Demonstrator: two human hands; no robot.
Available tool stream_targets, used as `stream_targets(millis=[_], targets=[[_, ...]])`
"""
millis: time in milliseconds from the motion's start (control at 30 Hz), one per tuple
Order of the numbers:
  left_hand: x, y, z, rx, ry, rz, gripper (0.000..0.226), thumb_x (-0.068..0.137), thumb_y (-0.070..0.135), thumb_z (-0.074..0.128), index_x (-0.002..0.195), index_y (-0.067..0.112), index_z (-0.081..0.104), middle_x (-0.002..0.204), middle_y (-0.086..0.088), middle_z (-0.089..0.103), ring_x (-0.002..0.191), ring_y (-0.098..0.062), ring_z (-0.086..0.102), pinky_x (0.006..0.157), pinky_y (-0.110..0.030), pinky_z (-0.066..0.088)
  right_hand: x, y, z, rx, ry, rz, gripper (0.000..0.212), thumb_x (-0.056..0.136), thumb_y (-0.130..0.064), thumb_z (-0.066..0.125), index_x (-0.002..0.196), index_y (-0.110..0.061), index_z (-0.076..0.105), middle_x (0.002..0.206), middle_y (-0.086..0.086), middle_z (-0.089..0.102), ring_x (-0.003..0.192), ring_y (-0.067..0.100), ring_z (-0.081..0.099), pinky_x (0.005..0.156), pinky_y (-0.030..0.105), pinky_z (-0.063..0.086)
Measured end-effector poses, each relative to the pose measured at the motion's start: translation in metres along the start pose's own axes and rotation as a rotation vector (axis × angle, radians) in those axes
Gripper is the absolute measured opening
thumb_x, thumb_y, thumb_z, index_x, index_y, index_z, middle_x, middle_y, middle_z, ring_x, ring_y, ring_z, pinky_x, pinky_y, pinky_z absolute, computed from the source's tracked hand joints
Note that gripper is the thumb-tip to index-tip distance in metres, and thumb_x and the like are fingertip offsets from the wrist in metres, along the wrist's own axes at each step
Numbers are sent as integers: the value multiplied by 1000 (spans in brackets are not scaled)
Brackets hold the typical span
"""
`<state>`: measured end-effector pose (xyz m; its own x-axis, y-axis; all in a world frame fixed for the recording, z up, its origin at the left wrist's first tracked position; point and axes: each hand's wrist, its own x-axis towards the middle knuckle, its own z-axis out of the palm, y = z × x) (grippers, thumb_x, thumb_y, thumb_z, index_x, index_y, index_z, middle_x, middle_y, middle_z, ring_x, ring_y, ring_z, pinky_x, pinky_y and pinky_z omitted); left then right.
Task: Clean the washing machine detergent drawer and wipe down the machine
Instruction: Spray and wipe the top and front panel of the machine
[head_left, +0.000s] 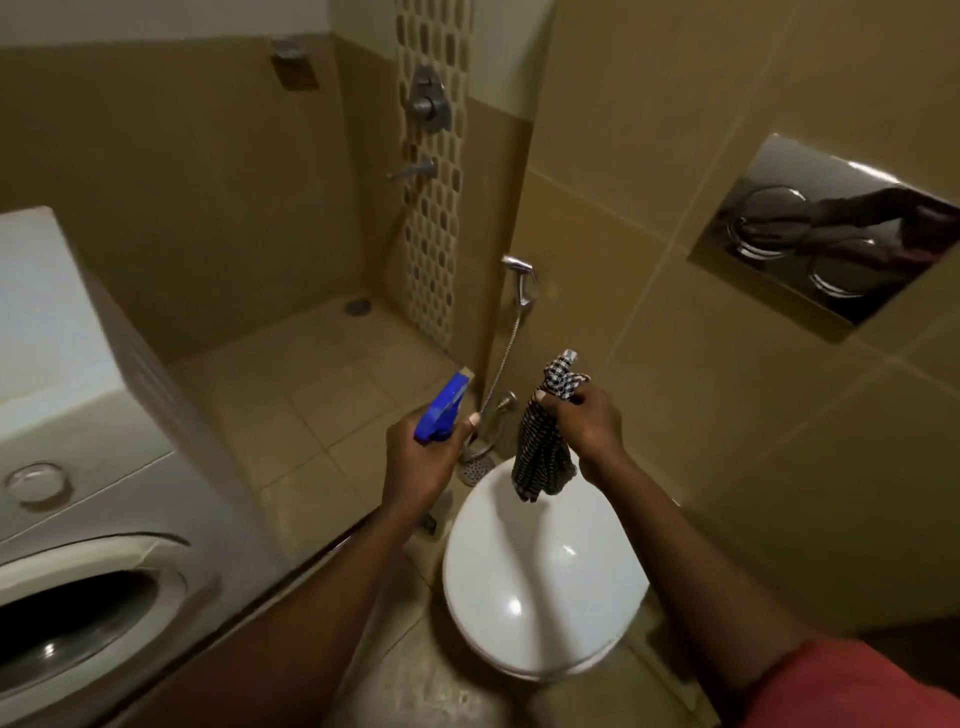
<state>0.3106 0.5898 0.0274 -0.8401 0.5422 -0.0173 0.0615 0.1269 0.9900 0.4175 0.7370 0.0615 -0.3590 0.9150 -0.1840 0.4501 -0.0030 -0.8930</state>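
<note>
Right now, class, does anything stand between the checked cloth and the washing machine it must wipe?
Only the left hand, gripping the blue spray bottle, sits between the cloth and the washing machine; nothing else visible does.

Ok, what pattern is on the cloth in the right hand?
The cloth gripped by the right hand has a black-and-white check, seen in the head view.

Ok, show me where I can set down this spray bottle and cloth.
The closed toilet lid is bare. The white top of the washing machine, at the left, is bare too. The floor tiles between machine and toilet are open. It is crowded by the wall behind the toilet: hose and valve.
</note>
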Motion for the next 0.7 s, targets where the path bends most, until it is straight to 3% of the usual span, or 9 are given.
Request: stream_targets(millis=[133,333,433,533,633,700], targets=[[1,-29,41,-26,-44,-81,40,77,28,83,84,-7,65,71,-9,57,66,-17,53,65,-28,46,26,46,-6,-24,31,91,14,80,-28,72,90,-19,70,92,2,69,91,24,64,83,37,51],[1,-71,79,5,-171,-108,44,75,29,84,60,10,48,55,1,40,52,-10,38,53,-18,37,47,106,2,-83,32,193,25,84,-31,68,101,-13,69,101,7,69,99,27,62,87,39,50],[0,-87,92,-2,-238,-107,45,78,24,83,57,18,44,51,5,38,51,-10,38,56,-21,39,52,131,3,-141,-34,216,25,86,-26,67,107,-12,69,107,9,70,103,27,62,90,39,50],[-2,-100,101,-5,-246,-152,37,78,14,82,58,23,52,49,10,48,50,-5,45,57,-18,43,52,153,4,-219,-101,229,26,87,-25,64,110,-13,67,110,10,69,105,27,62,88,34,49],[-2,-112,110,-18,-228,-157,22,78,13,82,69,7,62,58,-3,59,56,-9,55,61,-21,50,58,176,8,-466,-282,237,38,91,-31,58,124,-12,59,123,12,60,114,28,56,92,31,44],[-1,-117,114,8,-200,-170,18,77,11,82,81,3,67,65,-2,64,58,-6,59,63,-18,52,58,188,9,-700,-425,246,55,89,-42,55,134,-10,50,134,15,49,122,32,49,99,36,42]])
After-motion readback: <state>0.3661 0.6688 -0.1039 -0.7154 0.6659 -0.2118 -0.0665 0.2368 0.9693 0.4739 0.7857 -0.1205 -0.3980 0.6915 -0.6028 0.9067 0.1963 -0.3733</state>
